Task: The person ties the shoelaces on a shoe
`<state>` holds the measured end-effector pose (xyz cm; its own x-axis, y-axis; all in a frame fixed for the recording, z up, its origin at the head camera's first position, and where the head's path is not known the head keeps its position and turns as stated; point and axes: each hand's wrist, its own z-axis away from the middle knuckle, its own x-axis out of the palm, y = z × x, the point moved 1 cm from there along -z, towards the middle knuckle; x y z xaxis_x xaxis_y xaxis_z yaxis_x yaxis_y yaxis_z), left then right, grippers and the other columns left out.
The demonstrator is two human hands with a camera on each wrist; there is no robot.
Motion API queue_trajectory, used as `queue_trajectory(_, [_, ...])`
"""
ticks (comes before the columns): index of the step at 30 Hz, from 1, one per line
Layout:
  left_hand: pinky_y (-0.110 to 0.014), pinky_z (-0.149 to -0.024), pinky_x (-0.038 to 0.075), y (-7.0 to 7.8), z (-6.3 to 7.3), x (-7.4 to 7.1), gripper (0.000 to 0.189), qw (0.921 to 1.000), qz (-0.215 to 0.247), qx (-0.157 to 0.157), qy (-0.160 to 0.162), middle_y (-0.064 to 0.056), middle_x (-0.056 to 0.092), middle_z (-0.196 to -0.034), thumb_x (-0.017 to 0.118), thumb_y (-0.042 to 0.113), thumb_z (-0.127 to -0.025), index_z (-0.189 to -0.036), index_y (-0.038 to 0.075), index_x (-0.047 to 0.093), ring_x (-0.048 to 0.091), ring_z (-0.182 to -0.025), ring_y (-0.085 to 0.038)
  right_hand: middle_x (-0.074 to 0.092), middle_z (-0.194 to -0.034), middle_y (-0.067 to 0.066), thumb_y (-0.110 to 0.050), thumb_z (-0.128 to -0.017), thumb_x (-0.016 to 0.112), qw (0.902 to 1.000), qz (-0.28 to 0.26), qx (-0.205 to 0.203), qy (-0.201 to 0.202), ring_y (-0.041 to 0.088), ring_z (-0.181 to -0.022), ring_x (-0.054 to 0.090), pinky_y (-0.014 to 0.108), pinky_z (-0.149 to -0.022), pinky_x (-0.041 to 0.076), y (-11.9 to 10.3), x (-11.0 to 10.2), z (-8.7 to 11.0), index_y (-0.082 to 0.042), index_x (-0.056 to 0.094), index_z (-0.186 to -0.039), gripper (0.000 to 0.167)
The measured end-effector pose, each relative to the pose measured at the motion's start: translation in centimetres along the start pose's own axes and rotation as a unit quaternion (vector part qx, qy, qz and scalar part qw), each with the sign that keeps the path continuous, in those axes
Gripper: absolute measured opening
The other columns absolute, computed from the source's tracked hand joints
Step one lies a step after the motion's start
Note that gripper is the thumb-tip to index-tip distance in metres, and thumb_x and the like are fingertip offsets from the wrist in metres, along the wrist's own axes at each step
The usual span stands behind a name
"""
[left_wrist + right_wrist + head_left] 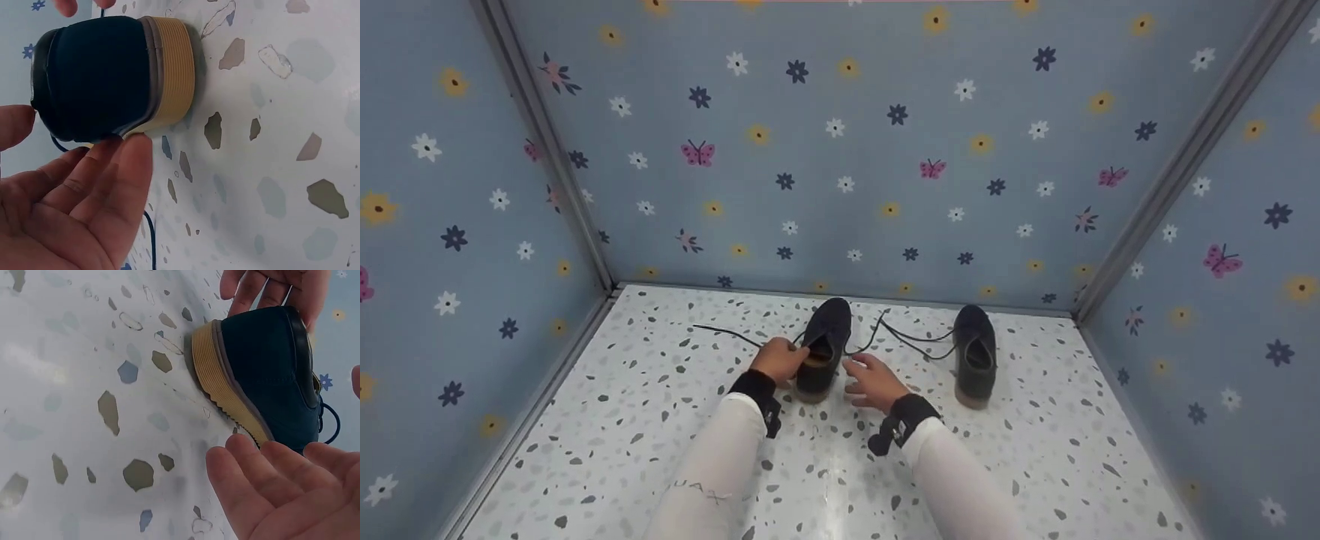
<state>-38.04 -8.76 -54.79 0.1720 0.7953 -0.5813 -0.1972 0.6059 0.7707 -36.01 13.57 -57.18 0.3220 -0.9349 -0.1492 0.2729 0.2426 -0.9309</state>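
Observation:
A dark navy lace-up shoe [829, 322] with a tan ribbed sole stands upright on the floor, toe towards the far wall. My left hand [780, 361] holds its left side near the heel, thumb at the collar and fingers along the outer side. Seen from the left wrist, those fingers [126, 185] touch the upper just above the sole. To the right of the shoe hovers my right hand [876, 382], its fingers [236, 467] extended and apart from it in the head view. Loose dark laces [727, 331] trail out on both sides of this shoe.
A matching shoe [975, 375] stands further right, its laces [919, 346] spread leftwards over the speckled white floor [622, 420]. Flower-patterned blue panels [870, 150] enclose the floor at the back and both sides, with grey metal posts [547, 142] in the corners.

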Motion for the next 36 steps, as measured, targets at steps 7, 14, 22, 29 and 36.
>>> queue_trajectory(7, [-0.04, -0.085, 0.059, -0.5, -0.6, 0.5, 0.04, 0.9999, 0.008, 0.006, 0.011, -0.021, 0.072, -0.119, 0.06, 0.028, -0.103, -0.125, -0.005, 0.068, 0.071, -0.1, -0.029, 0.046, -0.158, 0.029, -0.037, -0.11, 0.049, 0.9995, -0.031, -0.002, 0.011, 0.043, -0.134, 0.062, 0.053, -0.107, 0.055, -0.1, 1.3, -0.5, -0.004, 0.027, -0.163, 0.067])
queue_trajectory(14, [-0.034, -0.071, 0.059, -0.8, -0.2, 1.2, 0.033, 0.9997, 0.021, 0.012, -0.007, -0.019, 0.071, -0.112, 0.061, 0.023, -0.1, -0.117, -0.004, 0.067, 0.07, -0.086, -0.025, 0.058, -0.148, 0.028, -0.033, -0.109, 0.052, 0.9986, 0.024, -0.021, 0.042, 0.038, -0.121, 0.071, 0.049, -0.099, 0.06, 0.3, 1.7, -0.4, 0.0, 0.042, -0.155, 0.058])
queue_trajectory(22, [-0.039, -0.07, 0.063, -0.8, 1.2, 1.8, 0.025, 0.9987, 0.038, 0.022, -0.023, -0.014, 0.069, -0.101, 0.067, 0.019, -0.093, -0.106, -0.002, 0.063, 0.07, -0.076, -0.021, 0.069, -0.132, 0.024, -0.034, -0.105, 0.059, 0.9954, 0.068, -0.02, 0.065, 0.029, -0.107, 0.076, 0.041, -0.088, 0.063, 0.9, 0.9, -0.1, 0.001, 0.055, -0.143, 0.052])
queue_trajectory(29, [-0.036, -0.069, 0.064, -0.4, 2.6, 1.8, 0.045, 0.9969, 0.05, 0.042, -0.043, -0.02, 0.069, -0.116, 0.072, 0.017, -0.087, -0.123, -0.008, 0.062, 0.075, -0.082, -0.024, 0.073, -0.127, 0.022, -0.033, -0.102, 0.063, 0.9979, 0.053, -0.012, 0.034, 0.028, -0.101, 0.078, 0.044, -0.089, 0.063, 1.2, 0.3, 0.7, -0.001, 0.05, -0.149, 0.058])
queue_trajectory(36, [-0.037, -0.07, 0.065, -0.6, 4.3, 2.2, 0.046, 0.9956, 0.049, 0.055, -0.058, -0.021, 0.071, -0.114, 0.075, 0.019, -0.085, -0.12, -0.008, 0.063, 0.075, -0.078, -0.022, 0.076, -0.119, 0.02, -0.032, -0.1, 0.065, 0.998, 0.061, -0.012, 0.014, 0.031, -0.097, 0.078, 0.047, -0.088, 0.063, 1.2, 0.1, 2.3, 0.001, 0.049, -0.147, 0.06])
